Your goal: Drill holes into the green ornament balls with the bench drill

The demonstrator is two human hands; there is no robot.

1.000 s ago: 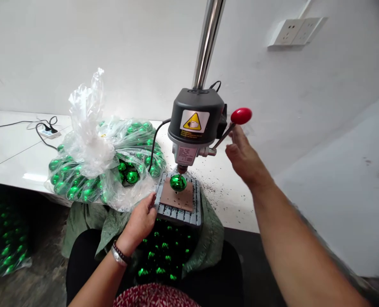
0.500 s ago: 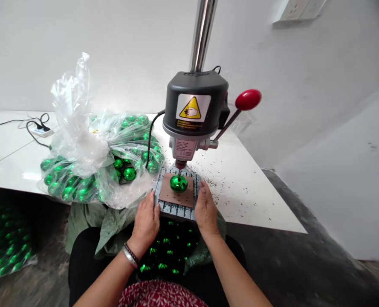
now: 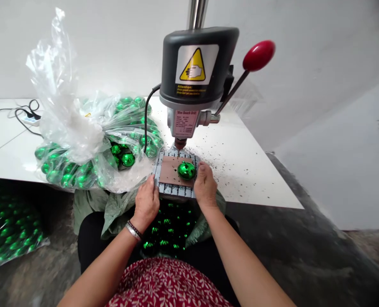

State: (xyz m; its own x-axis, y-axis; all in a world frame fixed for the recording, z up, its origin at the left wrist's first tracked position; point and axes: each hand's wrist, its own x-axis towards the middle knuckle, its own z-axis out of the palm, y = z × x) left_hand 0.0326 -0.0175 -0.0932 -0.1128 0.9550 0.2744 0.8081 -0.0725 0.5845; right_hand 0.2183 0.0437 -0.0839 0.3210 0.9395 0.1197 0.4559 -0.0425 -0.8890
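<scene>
A shiny green Christmas ball (image 3: 186, 170) with dark holes or spots rests on a brown board (image 3: 170, 172), right of the board's small hole. The board lies on the slotted metal base (image 3: 175, 189) of a mini bench drill (image 3: 194, 70), whose bit (image 3: 178, 152) hangs above, apart from the ball. Around the base's left edge, near its front corner, my left hand (image 3: 147, 199) is closed. My right hand (image 3: 205, 185) grips the right edge, thumb up, close beside the ball. Fingers beneath the edges are partly hidden.
Left on the white table (image 3: 256, 170) lies a clear plastic bag (image 3: 70, 123) of green balls. More balls (image 3: 166, 230) sit in a green sack at my lap. Another bag (image 3: 10, 234) is at lower left. The red-knobbed lever (image 3: 258, 55) sticks out right. Dark shavings litter the table.
The ball has moved right and off the spot beneath the bit, uncovering the hole in the board. Both hands stay at the base's edges. My view has shifted nearer the drill.
</scene>
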